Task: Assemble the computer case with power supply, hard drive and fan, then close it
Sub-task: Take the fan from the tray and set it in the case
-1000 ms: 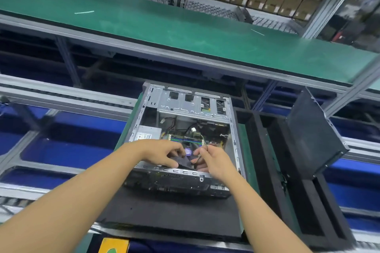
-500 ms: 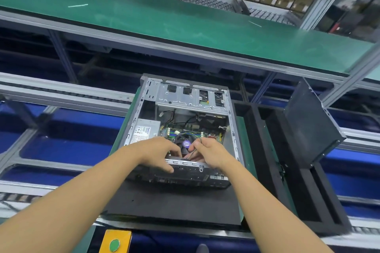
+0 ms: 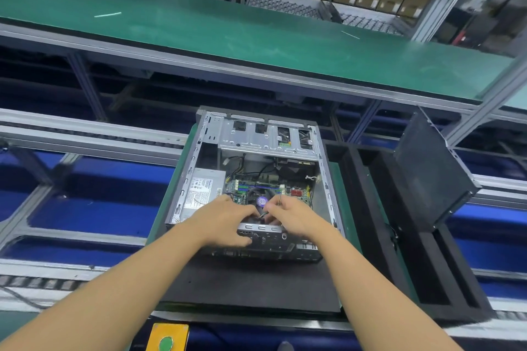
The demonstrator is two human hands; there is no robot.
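An open grey computer case (image 3: 328, 179) lies on a black foam pad (image 3: 251, 285). Inside it sit a silver power supply (image 3: 199, 191) at the left, a green motherboard (image 3: 256, 186), and a black fan with a purple hub label (image 3: 261, 200). My left hand (image 3: 225, 219) and my right hand (image 3: 291, 216) are both over the fan at the case's near edge, fingers curled. My right hand pinches a thin wire by the fan. The left hand's fingers curl down onto the fan body. Most of the fan is hidden under the hands.
The black side panel (image 3: 430, 168) leans upright in a black foam holder (image 3: 399, 265) to the right. A green conveyor belt (image 3: 256, 37) runs across behind. A yellow box with a green button (image 3: 166, 339) sits at the near edge. Blue bins lie below the rails.
Both hands stay on the fan at the near side of the case and shift only slightly. My head has tilted, so the case sits higher in view.
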